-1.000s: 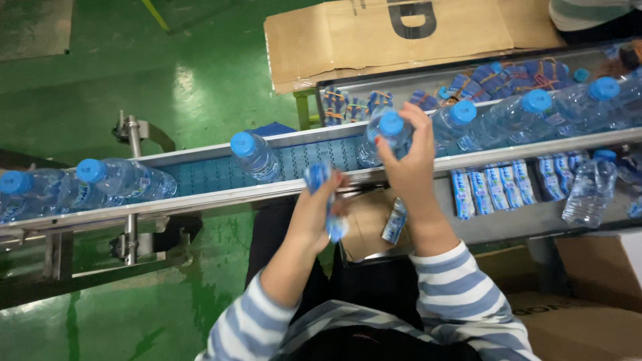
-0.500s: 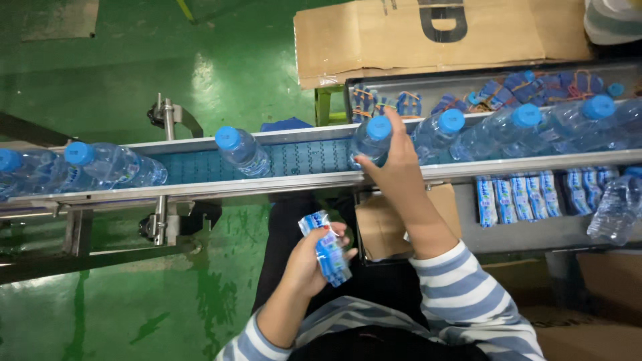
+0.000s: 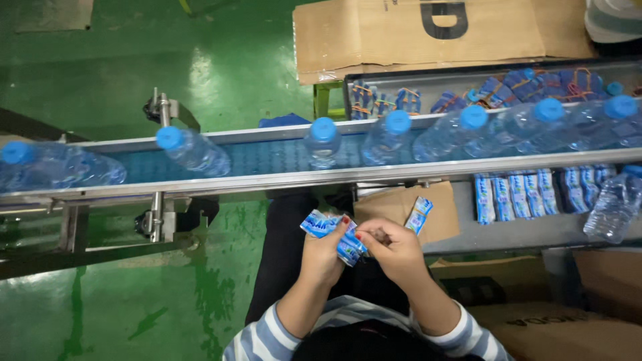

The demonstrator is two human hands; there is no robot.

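Both hands were seen drawn in close to the body, below the conveyor [image 3: 281, 179], with the forearms in striped sleeves rising from the bottom of the view. The left hand [image 3: 324, 251] was curled, its fingers closed around a small stack of blue-and-white labels [image 3: 329, 228], which were held just above the lap. The stack's long axis was laid slantwise, from upper left to lower right, the upper end fanned out past the fingers. The right hand [image 3: 394, 246] was brought against the left, its thumb and fingertips pinched on the lower end of the same stack, so the two hands were met upon it. A single loose label [image 3: 419, 214] was seen just beside the right hand, tilted, on a piece of cardboard [image 3: 401, 204]. Blue-capped water bottles [image 3: 386, 139] were lying across the belt beyond the hands, caps pointed away.
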